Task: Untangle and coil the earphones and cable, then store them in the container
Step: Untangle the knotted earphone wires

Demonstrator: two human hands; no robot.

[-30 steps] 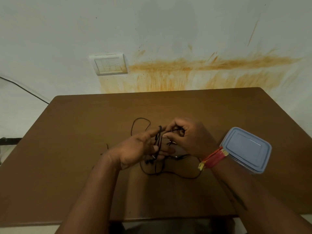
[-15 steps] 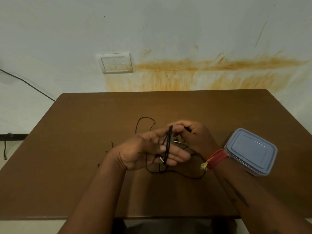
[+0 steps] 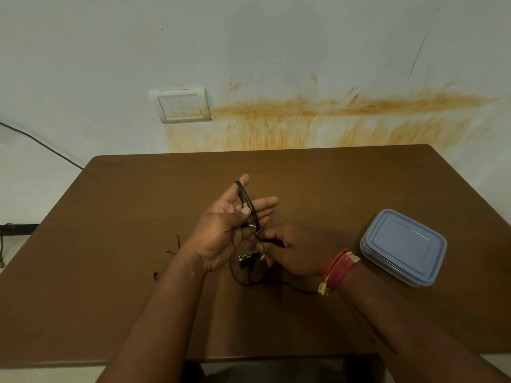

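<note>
At frame centre, left hand [image 3: 221, 233] fingers spread, black cable [image 3: 248, 204] looped around; right hand [image 3: 293, 251] fingers pinch the cable; closed container [image 3: 402, 246] right on the bench [image 3: 110, 299]

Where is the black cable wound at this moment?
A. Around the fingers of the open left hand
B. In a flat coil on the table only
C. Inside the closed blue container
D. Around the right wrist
A: the black cable loops over the spread fingers of the left hand, while the right hand pinches its lower part.

Container [image 3: 403, 246] right of hands, on table [image 3: 138, 272]
</note>
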